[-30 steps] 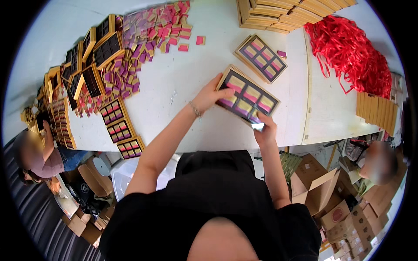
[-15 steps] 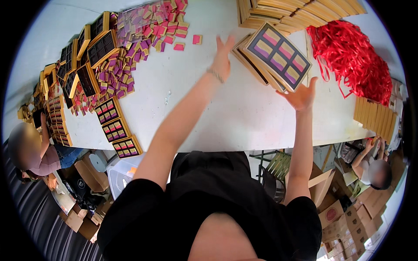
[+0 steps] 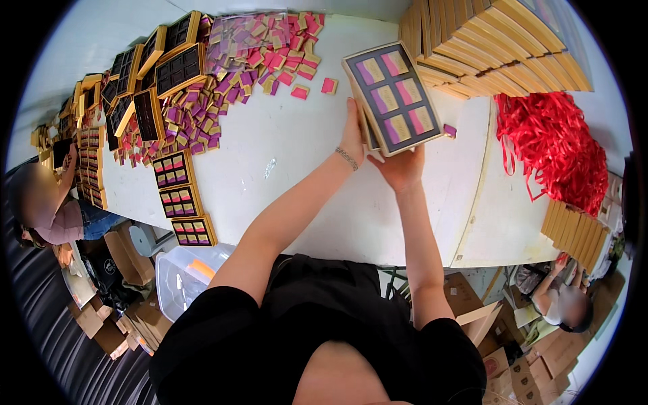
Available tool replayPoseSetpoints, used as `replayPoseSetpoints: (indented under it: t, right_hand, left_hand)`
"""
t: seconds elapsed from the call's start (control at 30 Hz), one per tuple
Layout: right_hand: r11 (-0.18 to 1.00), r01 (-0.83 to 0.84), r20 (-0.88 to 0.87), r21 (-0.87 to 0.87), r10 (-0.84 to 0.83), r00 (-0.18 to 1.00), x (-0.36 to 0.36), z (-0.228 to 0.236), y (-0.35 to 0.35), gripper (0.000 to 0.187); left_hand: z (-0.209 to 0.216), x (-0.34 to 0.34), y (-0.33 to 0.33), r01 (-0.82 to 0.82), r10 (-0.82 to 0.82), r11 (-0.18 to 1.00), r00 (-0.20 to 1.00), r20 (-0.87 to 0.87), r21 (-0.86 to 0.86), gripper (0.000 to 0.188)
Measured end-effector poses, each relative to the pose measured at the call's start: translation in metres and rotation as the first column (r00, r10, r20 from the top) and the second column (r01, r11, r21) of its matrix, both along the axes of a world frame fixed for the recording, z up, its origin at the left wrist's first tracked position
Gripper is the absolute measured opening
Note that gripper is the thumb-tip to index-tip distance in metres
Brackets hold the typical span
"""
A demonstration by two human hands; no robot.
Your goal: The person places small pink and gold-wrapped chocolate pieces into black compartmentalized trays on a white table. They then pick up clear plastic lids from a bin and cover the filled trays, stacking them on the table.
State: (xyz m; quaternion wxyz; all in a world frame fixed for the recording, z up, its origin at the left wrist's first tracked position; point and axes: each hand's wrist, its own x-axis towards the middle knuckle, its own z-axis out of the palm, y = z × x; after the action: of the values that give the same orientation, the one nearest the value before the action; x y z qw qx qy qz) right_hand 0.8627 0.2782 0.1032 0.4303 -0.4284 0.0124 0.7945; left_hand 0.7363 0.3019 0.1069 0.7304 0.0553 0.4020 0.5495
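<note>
Between my two hands is a small stack of flat gold-edged boxes (image 3: pixel 411 106). The top one has a dark insert with six small wrapped pieces, pink-and-gold and purple-and-gold, under what looks like a clear cover. My left hand (image 3: pixel 352 137) grips the stack's left side, fingers along the edge. At its near edge, my right hand (image 3: pixel 403 169) holds from beneath, with most of its fingers hidden under the boxes. A lone purple-and-gold wrapped piece (image 3: pixel 450 131) lies on the table just right of the stack.
Loose wrapped pieces (image 3: pixel 196 118) pile up at the left, beside open boxes with dark inserts (image 3: pixel 179 70). Three filled boxes (image 3: pixel 181 202) line the table's left. Tall rows of gold boxes (image 3: pixel 493 50) and red ribbon (image 3: pixel 550 152) stand right. Other people sit at both sides.
My left hand, free before, now grips the stack's left side. The box stack has turned more upright and moved left and nearer, and the view has shifted. A lone piece shows on its right.
</note>
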Motion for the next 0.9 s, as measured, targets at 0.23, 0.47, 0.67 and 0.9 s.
replayPoseSetpoints:
  t: [0.23, 0.47, 0.67, 0.9]
  right_hand:
    - [0.998, 0.055, -0.047, 0.015, -0.054, 0.997, -0.023, 0.003, -0.011, 0.071]
    - [0.999, 0.025, -0.058, 0.032, -0.023, 0.998, -0.037, -0.016, 0.008, 0.068]
    - [0.943, 0.081, -0.055, 0.323, -0.067, 0.996, -0.067, -0.035, 0.096, 0.093]
    - [0.901, 0.201, 0.112, 0.385, -0.262, 0.959, -0.101, -0.058, 0.144, 0.086]
  left_hand:
    - [-0.011, -0.025, -0.013, 0.051, -0.067, 0.981, 0.995, -0.079, -0.186, 0.066]
    - [-0.023, -0.050, 0.005, -0.002, 0.005, 0.996, 0.999, 0.040, -0.089, 0.054]
    - [-0.044, -0.068, 0.149, 0.173, -0.143, 0.984, 0.904, -0.402, 0.040, 0.078]
    - [0.003, -0.054, 0.185, 0.205, -0.197, 0.976, 0.975, -0.099, 0.072, 0.076]
